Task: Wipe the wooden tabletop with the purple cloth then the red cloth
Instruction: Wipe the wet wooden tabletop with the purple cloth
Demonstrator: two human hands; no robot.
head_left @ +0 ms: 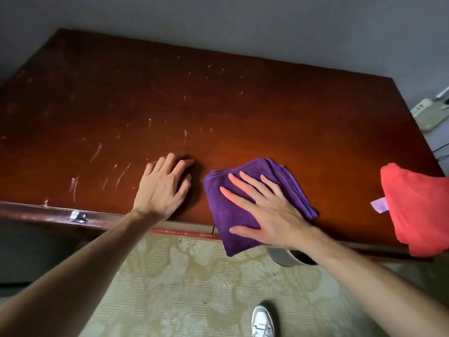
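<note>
Purple cloth (243,210) folded at near edge of wooden tabletop (218,105), right hand (269,210) flat, fingers spread on it — wipe barely begun, pale streaks remain; left hand (161,186) spread on wood; red cloth (418,210) waiting at rt edge, untouched

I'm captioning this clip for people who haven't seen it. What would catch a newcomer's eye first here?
The folded purple cloth at the table's near edge, pressed flat under the right hand and partly overhanging the edge. Next, the bright red cloth at the near right corner, also hanging over the edge. Then the pale scratch marks across the dark wooden tabletop, beyond and beside the left hand resting on the bare wood.
</note>
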